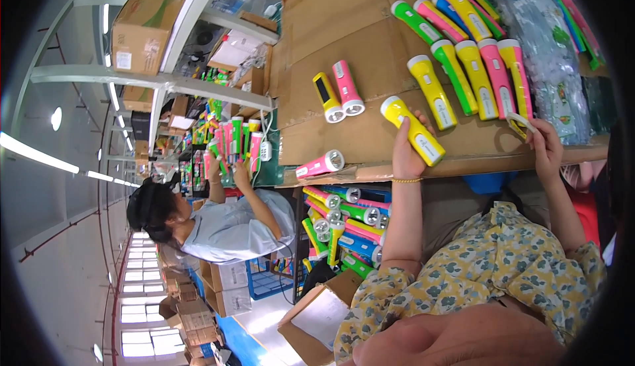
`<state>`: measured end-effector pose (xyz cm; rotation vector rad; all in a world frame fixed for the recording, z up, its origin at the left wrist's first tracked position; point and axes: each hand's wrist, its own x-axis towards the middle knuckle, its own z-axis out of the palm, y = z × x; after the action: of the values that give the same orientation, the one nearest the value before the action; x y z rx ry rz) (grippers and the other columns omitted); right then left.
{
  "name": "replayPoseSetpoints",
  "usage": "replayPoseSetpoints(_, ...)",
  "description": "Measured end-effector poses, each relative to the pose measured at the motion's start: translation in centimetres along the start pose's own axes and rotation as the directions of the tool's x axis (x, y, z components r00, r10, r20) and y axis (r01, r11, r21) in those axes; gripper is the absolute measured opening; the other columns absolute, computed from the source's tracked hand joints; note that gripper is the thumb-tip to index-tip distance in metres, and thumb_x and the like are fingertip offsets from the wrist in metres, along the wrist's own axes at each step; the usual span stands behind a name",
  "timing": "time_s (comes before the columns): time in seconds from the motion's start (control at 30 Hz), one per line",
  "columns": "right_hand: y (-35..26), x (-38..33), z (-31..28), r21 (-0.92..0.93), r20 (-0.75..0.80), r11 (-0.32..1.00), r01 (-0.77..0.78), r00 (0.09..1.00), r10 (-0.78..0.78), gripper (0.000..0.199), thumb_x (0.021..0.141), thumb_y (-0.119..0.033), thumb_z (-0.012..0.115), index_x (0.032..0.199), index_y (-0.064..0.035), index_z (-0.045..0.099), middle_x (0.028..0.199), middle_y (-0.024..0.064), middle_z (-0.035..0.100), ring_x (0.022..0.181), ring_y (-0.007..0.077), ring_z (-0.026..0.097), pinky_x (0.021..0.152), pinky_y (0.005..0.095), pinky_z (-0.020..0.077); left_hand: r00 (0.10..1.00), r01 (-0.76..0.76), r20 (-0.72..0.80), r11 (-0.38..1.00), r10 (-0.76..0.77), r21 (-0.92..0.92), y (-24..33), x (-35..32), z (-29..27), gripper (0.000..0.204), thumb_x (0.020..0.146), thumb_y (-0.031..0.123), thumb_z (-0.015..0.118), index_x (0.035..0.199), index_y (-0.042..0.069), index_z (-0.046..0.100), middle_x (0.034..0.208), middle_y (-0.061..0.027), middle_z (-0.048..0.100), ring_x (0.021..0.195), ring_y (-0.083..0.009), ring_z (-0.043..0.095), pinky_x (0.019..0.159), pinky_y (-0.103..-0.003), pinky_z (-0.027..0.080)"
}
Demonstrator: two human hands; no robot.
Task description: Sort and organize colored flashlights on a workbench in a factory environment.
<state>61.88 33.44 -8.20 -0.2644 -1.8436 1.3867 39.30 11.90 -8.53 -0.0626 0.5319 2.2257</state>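
Observation:
My left hand is closed around a yellow flashlight, held tilted above the cardboard-covered table with its white-rimmed head pointing up and left. At the table's near edge my right hand pinches a small pale looped strip; I cannot make out its exact kind. Just beyond the hands lies a row of flashlights, among them a yellow one, a green one and a pink one. To the left, a yellow flashlight with a dark panel lies beside a pink one.
Clear plastic bags cover the table's right side. A pink flashlight rests at the front left edge, above a heap of flashlights. An open carton stands lower left. A co-worker handles flashlights farther left.

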Motion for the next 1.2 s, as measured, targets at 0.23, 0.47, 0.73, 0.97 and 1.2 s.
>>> replayPoseSetpoints(0.23,1.4,-0.9,-1.0,0.257,-0.038,0.962,-0.096,0.993,0.110,0.037,0.092,-0.010,0.043,0.128,-0.0040,0.036,0.083,0.0035,0.055,0.067,0.0050,0.045,0.061,0.0182,0.0364,1.000,-0.020,0.006,0.995,0.019,0.102,-1.7,1.7,-1.4,0.030,0.094,0.025,0.046,0.117,0.006,0.044,0.105,-0.0061,0.054,0.096,-0.0171,0.053,0.084,-0.034,0.045)
replayPoseSetpoints(0.47,0.6,1.1,-0.5,0.484,0.102,0.853,-0.195,0.981,0.166,0.038,0.094,-0.012,0.045,0.130,-0.0079,0.035,0.095,0.0057,0.060,0.080,0.0074,0.053,0.073,0.0214,0.0433,0.999,-0.035,-0.009,0.973,0.039,0.229,-0.6,2.3,-2.0,0.032,0.094,0.032,0.046,0.115,0.008,0.048,0.105,-0.0049,0.058,0.089,-0.0196,0.054,0.082,-0.035,0.046)
replayPoseSetpoints(0.73,0.8,0.6,-0.6,0.580,0.235,0.774,-0.254,0.962,0.139,0.034,0.095,-0.013,0.045,0.128,-0.0051,0.039,0.098,0.0046,0.059,0.087,0.0080,0.054,0.075,0.0221,0.0430,0.947,-0.257,0.296,0.845,0.123,0.469,-3.9,-1.7,0.0,0.049,0.090,0.030,0.054,0.132,0.012,0.035,0.132,-0.0053,0.044,0.112,-0.0176,0.049,0.084,-0.034,0.047)
replayPoseSetpoints(0.97,-0.6,1.1,0.9,0.891,0.371,0.091,-0.446,0.828,0.420,0.031,0.095,-0.015,0.044,0.124,-0.0052,0.042,0.088,0.0050,0.055,0.072,0.0109,0.050,0.070,0.0271,0.0441,0.923,-0.198,0.377,0.745,-0.077,0.637,-7.1,-2.8,3.9,0.059,0.070,0.007,0.072,0.123,-0.001,0.046,0.145,-0.0165,0.025,0.108,-0.0219,0.051,0.073,-0.035,0.056)
replayPoseSetpoints(1.2,0.8,1.1,0.6,0.843,0.534,-0.367,-0.394,0.699,0.475,0.032,0.095,-0.010,0.041,0.126,-0.0055,0.040,0.092,0.0060,0.053,0.072,0.0102,0.050,0.068,0.0263,0.0446,0.930,-0.179,0.358,0.745,-0.085,0.642,-7.1,-3.6,3.9,0.061,0.070,0.010,0.074,0.123,-0.001,0.046,0.143,-0.0185,0.025,0.104,-0.0203,0.052,0.073,-0.035,0.056)
